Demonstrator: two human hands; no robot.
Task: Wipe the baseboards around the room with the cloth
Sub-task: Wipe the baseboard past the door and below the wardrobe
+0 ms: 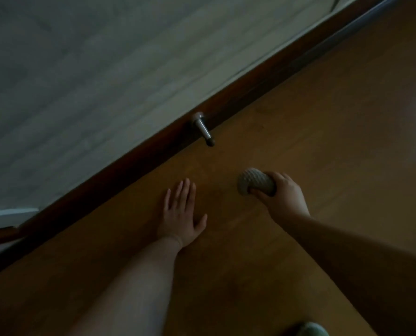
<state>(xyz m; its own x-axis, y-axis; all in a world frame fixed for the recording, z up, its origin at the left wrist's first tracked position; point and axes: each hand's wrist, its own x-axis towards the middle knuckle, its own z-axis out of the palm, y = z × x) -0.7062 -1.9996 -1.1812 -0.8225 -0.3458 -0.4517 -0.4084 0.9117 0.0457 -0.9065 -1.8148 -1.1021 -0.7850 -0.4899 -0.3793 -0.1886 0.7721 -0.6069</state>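
Observation:
A dark brown baseboard [134, 163] runs diagonally from lower left to upper right, between the grey wall and the wooden floor. My right hand [283, 197] is shut on a bunched grey textured cloth [253, 181], held just above the floor and a short way off the baseboard. Flat on the floor, palm down with fingers spread, rests my left hand [181, 214], close to the baseboard but apart from it.
A metal door stopper [203, 128] sticks out from the baseboard over the floor, above and between my hands. The grey wall [80, 81] fills the upper left. A pale green slipper [308, 329] shows at the bottom edge. A white trim piece [8, 213] sits at far left.

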